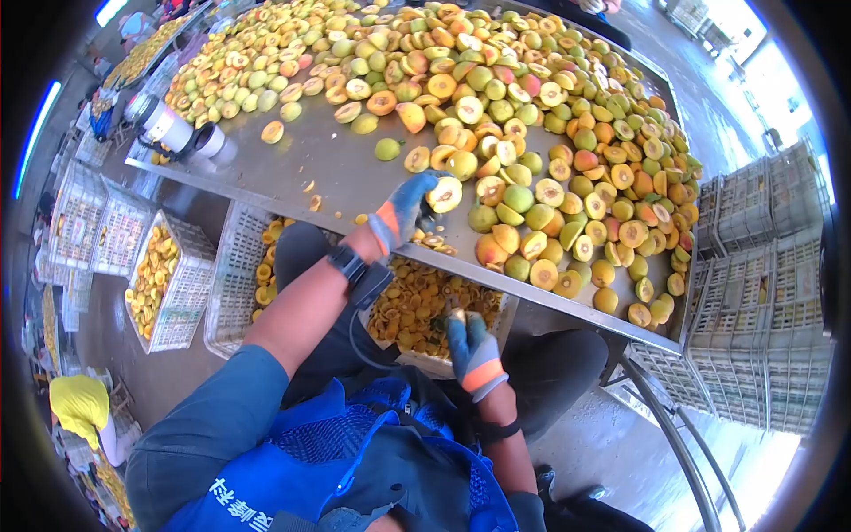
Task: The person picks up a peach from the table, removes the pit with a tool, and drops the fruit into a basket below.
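My left hand (406, 211), in a blue-grey and orange glove, reaches over the near edge of the steel table (292, 168). Its fingers are closed on a halved peach (445, 195), cut face showing. Just below that hand, a small dark object on the edge is partly hidden, along with some small fruit pieces. Lower down, my right hand (476, 355), gloved alike, hovers over a crate of yellow fruit pieces (412, 306) between my legs. Its fingers are curled, and what they hold is too small to make out.
Halved peaches (567, 168) lie heaped across the table's back and right. A white and grey cylindrical device (168, 129) lies at the left. Crates of fruit (160, 275) stand left on the floor; stacked crates (753, 301) stand right. A person in yellow (80, 408) is far left.
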Demonstrator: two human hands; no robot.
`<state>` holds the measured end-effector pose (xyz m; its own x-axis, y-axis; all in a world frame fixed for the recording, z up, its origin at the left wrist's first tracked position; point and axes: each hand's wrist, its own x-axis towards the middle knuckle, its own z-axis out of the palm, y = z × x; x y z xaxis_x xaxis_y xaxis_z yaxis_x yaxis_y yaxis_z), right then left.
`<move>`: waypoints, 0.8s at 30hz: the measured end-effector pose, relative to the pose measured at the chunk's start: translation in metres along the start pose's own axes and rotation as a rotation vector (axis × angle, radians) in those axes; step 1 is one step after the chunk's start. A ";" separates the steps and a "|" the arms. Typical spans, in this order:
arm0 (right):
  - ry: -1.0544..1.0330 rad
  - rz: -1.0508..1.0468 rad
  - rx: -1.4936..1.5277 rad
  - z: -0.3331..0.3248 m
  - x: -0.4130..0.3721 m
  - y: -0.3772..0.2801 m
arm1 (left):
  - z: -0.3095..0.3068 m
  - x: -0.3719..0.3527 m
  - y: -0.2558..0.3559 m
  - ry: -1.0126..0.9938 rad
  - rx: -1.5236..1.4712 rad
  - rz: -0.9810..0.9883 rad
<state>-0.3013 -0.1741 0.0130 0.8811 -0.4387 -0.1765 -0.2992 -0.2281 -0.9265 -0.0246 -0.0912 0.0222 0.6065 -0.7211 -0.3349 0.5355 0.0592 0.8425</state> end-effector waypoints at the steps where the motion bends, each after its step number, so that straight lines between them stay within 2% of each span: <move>1: 0.039 0.032 -0.048 0.001 0.006 -0.007 | -0.003 -0.016 0.001 -0.080 -0.334 -0.073; 2: 0.110 -0.045 0.083 0.003 0.011 -0.008 | -0.003 -0.026 -0.004 -0.074 -0.485 -0.118; 5: 0.000 -0.063 0.298 0.001 0.017 -0.028 | 0.022 -0.069 -0.008 -0.043 -0.696 -0.034; 6: 0.062 -0.411 0.019 -0.002 0.020 -0.046 | 0.022 -0.075 -0.017 -0.026 -0.660 -0.017; 7: 0.004 -0.275 0.071 -0.005 0.018 -0.065 | 0.025 -0.081 -0.022 -0.038 -0.660 0.024; 8: 0.048 -0.378 0.035 0.000 0.020 -0.068 | 0.029 -0.089 -0.028 -0.049 -0.660 0.064; 9: 0.049 -0.391 0.006 0.003 0.019 -0.070 | 0.034 -0.095 -0.032 -0.060 -0.658 0.108; 10: 0.050 -0.405 -0.024 0.006 0.019 -0.072 | 0.049 -0.097 -0.037 0.141 -0.688 0.201; 13: -0.015 -0.223 -0.053 0.010 0.018 -0.078 | 0.055 -0.112 -0.041 0.099 -0.568 0.307; 14: -0.008 -0.183 -0.031 0.014 0.015 -0.080 | 0.058 -0.117 -0.044 0.143 -0.417 0.381; 17: 0.017 -0.154 -0.025 0.020 0.009 -0.082 | 0.059 -0.122 -0.051 0.117 -0.500 0.352; 24: 0.027 -0.088 0.044 0.038 0.003 -0.072 | 0.062 -0.131 -0.064 0.231 -0.312 0.463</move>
<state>-0.2629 -0.1261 0.0669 0.8928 -0.4423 -0.0854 -0.2041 -0.2283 -0.9519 -0.1746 -0.0433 0.0385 0.9110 -0.4055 -0.0749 0.3109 0.5563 0.7706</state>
